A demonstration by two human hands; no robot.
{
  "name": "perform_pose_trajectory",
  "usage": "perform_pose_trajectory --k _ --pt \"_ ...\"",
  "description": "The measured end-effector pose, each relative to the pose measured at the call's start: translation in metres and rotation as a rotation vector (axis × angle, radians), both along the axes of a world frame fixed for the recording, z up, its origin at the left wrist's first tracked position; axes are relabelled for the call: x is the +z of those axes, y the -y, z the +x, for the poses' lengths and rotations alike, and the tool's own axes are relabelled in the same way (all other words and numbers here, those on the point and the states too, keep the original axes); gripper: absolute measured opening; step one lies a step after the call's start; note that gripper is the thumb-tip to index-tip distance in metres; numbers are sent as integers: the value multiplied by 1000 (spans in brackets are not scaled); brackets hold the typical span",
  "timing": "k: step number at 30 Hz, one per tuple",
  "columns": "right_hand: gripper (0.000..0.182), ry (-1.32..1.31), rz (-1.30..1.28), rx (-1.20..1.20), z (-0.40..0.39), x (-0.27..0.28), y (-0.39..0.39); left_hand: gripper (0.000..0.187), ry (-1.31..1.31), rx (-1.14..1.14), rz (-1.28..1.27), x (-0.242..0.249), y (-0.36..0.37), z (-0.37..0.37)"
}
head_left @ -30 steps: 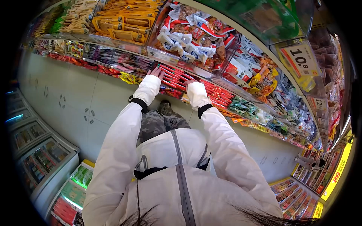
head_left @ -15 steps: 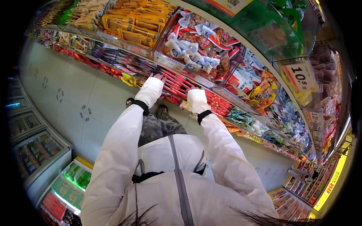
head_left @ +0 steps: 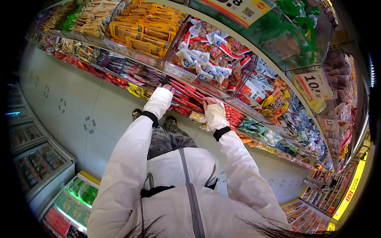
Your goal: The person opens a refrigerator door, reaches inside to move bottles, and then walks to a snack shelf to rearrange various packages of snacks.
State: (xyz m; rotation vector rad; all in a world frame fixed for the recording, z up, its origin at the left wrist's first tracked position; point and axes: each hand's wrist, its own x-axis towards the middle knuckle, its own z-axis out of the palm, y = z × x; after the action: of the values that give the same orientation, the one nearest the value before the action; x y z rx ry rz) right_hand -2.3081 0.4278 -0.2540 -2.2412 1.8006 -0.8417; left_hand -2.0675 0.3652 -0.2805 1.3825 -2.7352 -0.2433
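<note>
Slim red stick-shaped packets [head_left: 185, 93] lie in rows in a lower shelf bin in front of me. My left hand [head_left: 167, 87] is at the bin's left end, its fingers stretched out against the packets, with white sleeve covering the wrist. To the right, my right hand [head_left: 209, 102] has its fingers curled at the packets' near ends, apparently pinching one. The sleeve and the small scale partly hide its grip. More red packets [head_left: 234, 116] continue to the right of this hand.
Above are clear bins of yellow packets [head_left: 141, 33] and red-and-white bagged snacks [head_left: 210, 51]. A price tag [head_left: 314, 86] hangs at the right. Green-and-white packets [head_left: 260, 129] lie beside the red ones. Freezer cases [head_left: 43, 158] stand at the left across the tiled floor [head_left: 75, 103].
My right hand has shifted slightly right and toward me, showing more of its curled fingers. My left hand has moved slightly toward me, remaining at the red packets. The view has shifted a little.
</note>
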Motion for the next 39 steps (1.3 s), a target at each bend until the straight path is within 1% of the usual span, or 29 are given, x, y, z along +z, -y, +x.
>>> perform_pose_trajectory --k 1,2,3,5,6,9,10,12,13,15,17,19,20,21,22,23,24,25,26,27,29,30,33,35,37,38,39 --pt "11 1 -2 0 1 4 0 33 -10 -4 -23 -2 0 0" --pt "10 -6 81 -14 3 8 0 37 10 -1 21 -3 1 1" --pt "9 -13 163 -28 5 11 1 37 12 -1 16 -5 1 1" --pt "8 9 127 -19 6 6 1 44 -28 6 24 -5 1 3" --pt "8 27 97 -10 7 4 1 50 19 22 124 -6 2 3" --pt "9 -31 81 -15 8 5 -2 53 69 12 135 -8 4 4" --pt "10 -66 107 27 5 6 -2 53 66 14 132 -4 5 3" --pt "10 -39 76 20 2 3 -1 50 177 -4 196 4 7 0" --pt "10 -9 51 10 2 3 -1 50 176 1 193 5 7 -1" --pt "9 -11 49 10 0 1 -1 52 200 16 103 5 7 -2" --pt "9 17 73 2 -2 -4 0 51 171 20 122 -1 8 -1" --pt "11 16 89 4 -5 -8 2 49 126 -24 97 -1 6 3" --pt "12 105 145 -49 -5 -12 4 45 143 -11 149 0 6 1" --pt "14 195 203 -101 -5 -16 5 45 145 -11 146 2 6 1" --pt "15 179 281 -122 -4 -9 5 41 143 -30 97 2 6 1" --pt "15 182 279 -122 -4 -12 7 37 141 -52 48 2 6 1" --pt "13 197 278 -70 -3 -16 8 32 93 -40 -7 2 4 1" --pt "13 210 276 -18 -1 -14 11 32 94 -42 -10 0 7 0" --pt "11 147 224 27 2 -7 10 31 114 -42 32 -2 9 -1" --pt "11 148 221 26 2 -9 10 31 134 -43 74 -4 12 -2" --pt "7 122 234 53 2 -15 10 29 148 -64 40 2 13 -2" --pt "5 117 83 95 3 -18 10 29 123 -65 37 5 13 0" --pt "9 96 137 122 6 0 7 27 61 -74 -20 17 15 1" --pt "8 102 143 112 7 -3 7 27 240 15 457 47 21 -6" --pt "7 -14 123 126 4 -12 8 28 244 5 416 31 23 -5" --pt "18 90 306 22 4 -19 8 29 249 -4 378 19 24 -4" --pt "18 90 304 22 2 -25 8 29 249 -4 377 6 23 0"
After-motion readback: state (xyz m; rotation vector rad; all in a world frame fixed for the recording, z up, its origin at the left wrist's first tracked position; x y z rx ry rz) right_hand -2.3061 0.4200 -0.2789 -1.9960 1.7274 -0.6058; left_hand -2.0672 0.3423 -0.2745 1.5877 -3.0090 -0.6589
